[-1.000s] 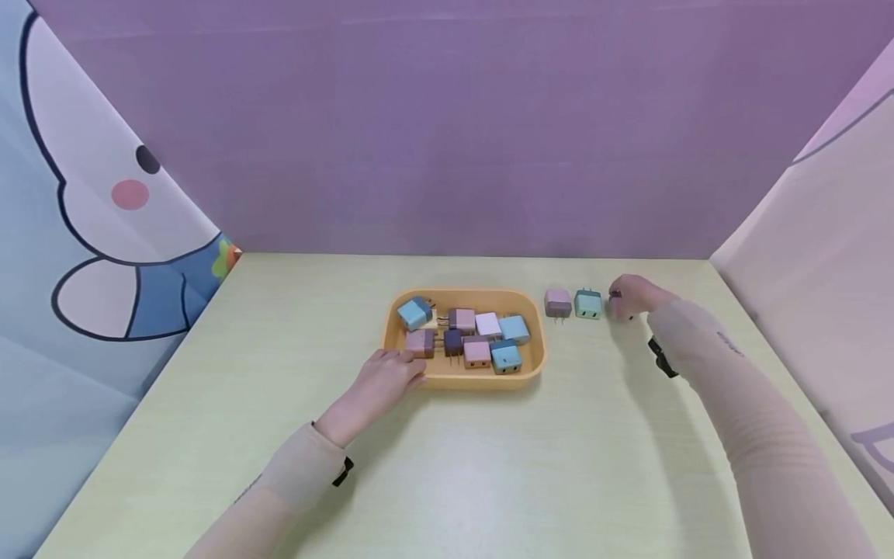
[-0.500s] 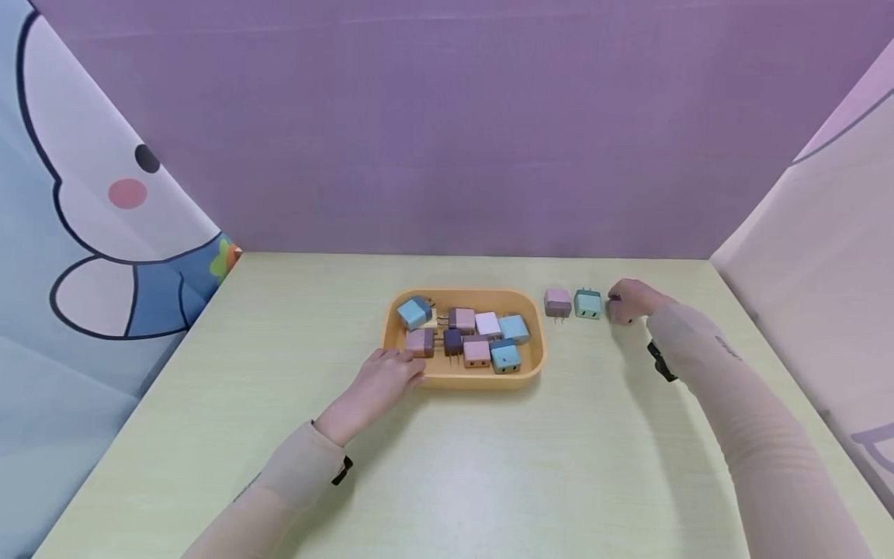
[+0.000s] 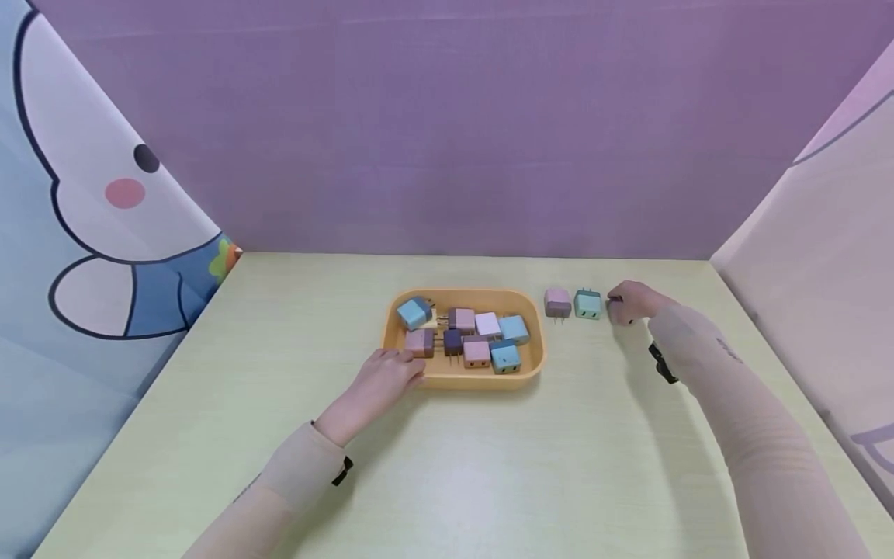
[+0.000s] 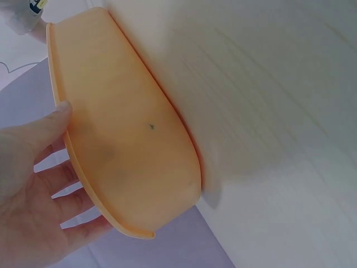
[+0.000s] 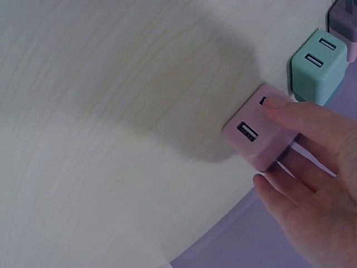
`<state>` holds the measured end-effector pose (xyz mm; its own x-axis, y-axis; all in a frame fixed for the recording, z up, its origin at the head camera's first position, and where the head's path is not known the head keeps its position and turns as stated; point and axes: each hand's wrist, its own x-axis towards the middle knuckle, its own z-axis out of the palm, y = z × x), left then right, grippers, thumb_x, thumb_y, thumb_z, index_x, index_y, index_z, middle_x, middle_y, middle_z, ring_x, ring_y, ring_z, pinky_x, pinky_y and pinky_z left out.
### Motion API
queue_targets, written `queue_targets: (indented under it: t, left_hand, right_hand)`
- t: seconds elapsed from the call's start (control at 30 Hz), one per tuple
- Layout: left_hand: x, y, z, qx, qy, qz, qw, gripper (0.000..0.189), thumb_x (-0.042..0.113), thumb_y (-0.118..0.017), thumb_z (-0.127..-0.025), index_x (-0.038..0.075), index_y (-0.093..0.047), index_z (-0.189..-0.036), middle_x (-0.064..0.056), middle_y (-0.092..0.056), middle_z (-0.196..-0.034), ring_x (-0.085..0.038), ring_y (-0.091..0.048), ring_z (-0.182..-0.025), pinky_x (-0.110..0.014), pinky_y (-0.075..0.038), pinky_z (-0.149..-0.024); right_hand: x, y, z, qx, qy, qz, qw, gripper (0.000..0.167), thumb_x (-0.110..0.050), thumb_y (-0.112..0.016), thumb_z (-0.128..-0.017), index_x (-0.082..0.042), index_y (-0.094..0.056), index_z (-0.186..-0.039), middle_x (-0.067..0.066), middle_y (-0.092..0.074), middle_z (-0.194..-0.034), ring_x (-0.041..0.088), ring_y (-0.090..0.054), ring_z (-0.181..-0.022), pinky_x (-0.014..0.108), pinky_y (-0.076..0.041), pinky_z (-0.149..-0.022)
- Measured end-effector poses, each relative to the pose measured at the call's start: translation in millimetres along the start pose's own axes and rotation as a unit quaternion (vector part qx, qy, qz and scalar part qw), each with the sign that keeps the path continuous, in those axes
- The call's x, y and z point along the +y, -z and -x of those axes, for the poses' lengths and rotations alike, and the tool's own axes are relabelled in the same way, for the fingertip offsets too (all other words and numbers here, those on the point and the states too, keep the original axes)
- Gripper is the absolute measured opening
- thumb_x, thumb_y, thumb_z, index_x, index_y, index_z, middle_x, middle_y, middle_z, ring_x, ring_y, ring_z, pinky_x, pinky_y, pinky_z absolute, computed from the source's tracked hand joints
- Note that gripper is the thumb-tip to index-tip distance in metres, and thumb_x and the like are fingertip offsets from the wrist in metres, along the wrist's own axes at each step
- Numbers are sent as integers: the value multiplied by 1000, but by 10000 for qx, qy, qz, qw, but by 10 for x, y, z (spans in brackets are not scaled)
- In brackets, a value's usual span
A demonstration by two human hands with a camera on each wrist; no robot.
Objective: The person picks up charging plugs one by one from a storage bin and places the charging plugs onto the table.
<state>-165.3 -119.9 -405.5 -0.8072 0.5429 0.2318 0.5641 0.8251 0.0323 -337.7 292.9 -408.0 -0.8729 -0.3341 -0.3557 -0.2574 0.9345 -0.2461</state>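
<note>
In the head view my left hand (image 3: 380, 382) holds the near left rim of an orange plastic tray (image 3: 482, 383). The left wrist view shows its thumb on the outside of the tray wall (image 4: 128, 106), the other fingers behind the rim. At the right, my right hand (image 3: 637, 301) grips a pink USB wall charger (image 5: 251, 142), thumb over the face with the ports and fingers on the far side. Beside it stand a teal charger (image 3: 588, 305) and a pink-and-mauve charger (image 3: 558, 301), in a row on the table.
Several chargers lie jumbled in the tray, among them a blue charger (image 3: 506, 359), a dark navy charger (image 3: 452, 342) and a lilac charger (image 3: 488, 325). A purple backdrop (image 3: 475, 140) rises behind the pale wooden table (image 3: 447, 481), with cloth walls at both sides.
My right hand has sunk slightly toward the table with the pink charger. The left hand and the tray stay in place.
</note>
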Motion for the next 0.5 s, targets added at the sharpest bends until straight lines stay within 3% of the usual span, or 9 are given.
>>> queue_targets:
  t: [0.37, 0.5]
  left_hand:
    - [8, 10, 1, 39, -52, -70, 10000, 14, 25, -61, -82, 11, -65, -85, -2, -63, -81, -18, -56, -70, -32, -42, -62]
    - [6, 7, 7, 72, -29, -78, 9999, 14, 25, -61, -82, 11, -65, -85, -2, -63, -82, -19, -57, -70, -32, -42, -63]
  right_hand:
    - [-79, 102, 95, 192, 94, 143, 9997, 51, 4, -62, -69, 15, -46, -116, 34, -45, -118, 46, -44, -106, 51, -37, -88]
    - [-134, 142, 124, 244, 168, 254, 9992, 48, 4, -62, -70, 15, -47, -114, 34, -46, -117, 46, -45, -104, 50, -38, -87]
